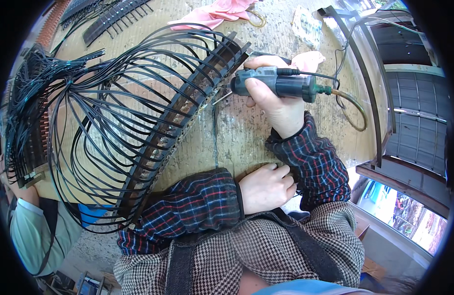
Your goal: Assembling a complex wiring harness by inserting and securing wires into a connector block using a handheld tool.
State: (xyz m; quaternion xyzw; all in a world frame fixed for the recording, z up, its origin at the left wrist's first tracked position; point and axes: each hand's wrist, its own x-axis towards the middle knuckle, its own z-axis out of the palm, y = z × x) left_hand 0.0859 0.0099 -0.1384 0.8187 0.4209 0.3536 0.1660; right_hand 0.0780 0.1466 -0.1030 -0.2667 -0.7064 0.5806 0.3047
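Pale-blue fabric (pixel 310 289) nearest, well below right hand (pixel 273 103), which grips dark handheld tool (pixel 292 86); black-cabled strip (pixel 185 109) left of that hand. Left hand (pixel 266 189) lower, fingers curled, can't tell if holding anything.

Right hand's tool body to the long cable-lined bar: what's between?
Head view: the tool's thin metal tip juts into the gap above the wooden tabletop; contact with the bar is unclear.

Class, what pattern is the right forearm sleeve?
Right forearm sleeve: dark plaid with red and pale lines, clearest in the head view.
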